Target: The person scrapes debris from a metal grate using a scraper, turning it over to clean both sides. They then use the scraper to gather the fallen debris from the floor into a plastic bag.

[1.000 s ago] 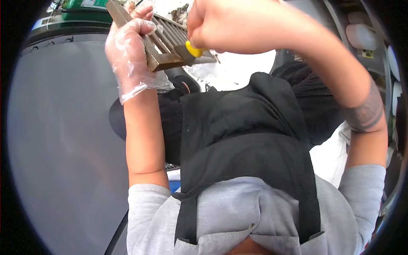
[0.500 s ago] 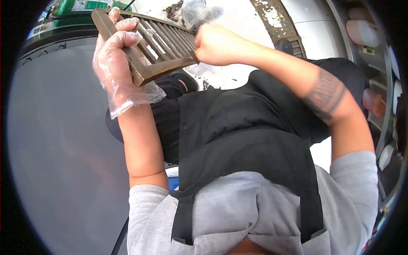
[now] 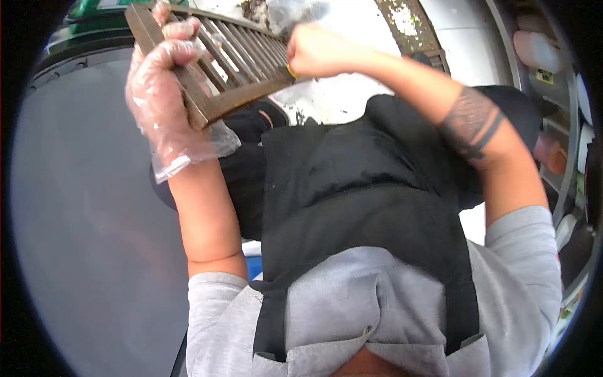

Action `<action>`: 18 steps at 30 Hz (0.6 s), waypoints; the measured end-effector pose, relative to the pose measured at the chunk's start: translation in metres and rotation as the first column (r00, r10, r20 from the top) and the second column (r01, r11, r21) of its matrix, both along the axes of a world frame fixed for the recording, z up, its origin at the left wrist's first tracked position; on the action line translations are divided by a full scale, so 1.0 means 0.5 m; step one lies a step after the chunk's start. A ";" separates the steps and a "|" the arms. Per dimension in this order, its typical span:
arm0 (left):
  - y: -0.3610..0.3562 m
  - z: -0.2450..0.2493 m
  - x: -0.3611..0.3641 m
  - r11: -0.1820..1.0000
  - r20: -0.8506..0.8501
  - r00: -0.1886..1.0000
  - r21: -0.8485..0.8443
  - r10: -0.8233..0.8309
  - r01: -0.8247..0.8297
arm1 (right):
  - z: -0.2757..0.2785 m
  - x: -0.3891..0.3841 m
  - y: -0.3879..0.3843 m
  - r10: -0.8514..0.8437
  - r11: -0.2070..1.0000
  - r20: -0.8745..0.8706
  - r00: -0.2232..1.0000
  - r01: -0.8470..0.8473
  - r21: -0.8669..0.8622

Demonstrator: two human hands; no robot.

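Observation:
A brown, dirty slatted metal grate [image 3: 251, 93] hangs tilted in front of me, its bars running away to the upper right. My left hand [image 3: 164, 94], in a clear plastic glove, is closed around the grate's near left end, with the fingers over the frame. Bare and closed in a fist, my right hand [image 3: 317, 51] is at the right part of the grate's near rail. A small yellow bit shows under that fist; the rest of what it holds is hidden.
A dark grey surface [image 3: 94, 207] fills the left side. The pale floor [image 3: 352, 94] has dark debris and a clear plastic bag [image 3: 292, 14]. A dirty floor channel [image 3: 408, 28] lies beyond, and shelves with containers [image 3: 537, 50] stand at right.
The grate and my left hand have shifted slightly left. My right fist has moved slightly up in view, staying by the near rail.

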State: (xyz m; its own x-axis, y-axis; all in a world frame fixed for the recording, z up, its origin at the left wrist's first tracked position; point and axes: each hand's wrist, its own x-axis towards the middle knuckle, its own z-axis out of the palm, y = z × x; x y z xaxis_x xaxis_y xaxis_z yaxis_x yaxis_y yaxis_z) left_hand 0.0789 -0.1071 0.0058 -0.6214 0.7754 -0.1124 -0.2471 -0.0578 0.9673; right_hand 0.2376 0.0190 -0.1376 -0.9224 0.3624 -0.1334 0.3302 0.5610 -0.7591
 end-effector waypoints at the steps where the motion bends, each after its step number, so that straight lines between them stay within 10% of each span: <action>1: -0.001 0.001 -0.007 0.998 0.014 0.998 0.005 -0.063 0.063 | 0.094 0.010 0.011 0.005 0.982 0.169 0.986 0.026 -0.185; 8: 0.001 0.029 0.008 0.998 -0.066 0.997 -0.060 -0.036 0.032 | -0.013 0.009 -0.023 -0.077 0.987 0.098 0.992 0.089 -0.131; 15: 0.006 0.015 0.000 0.998 -0.081 0.995 -0.043 -0.053 0.050 | 0.130 0.028 -0.016 -0.049 0.993 0.048 0.998 0.054 -0.100; 18: 0.002 0.010 -0.004 0.998 -0.100 0.994 -0.046 -0.044 0.039 | -0.088 0.008 -0.062 -0.059 0.997 0.099 0.993 0.054 0.053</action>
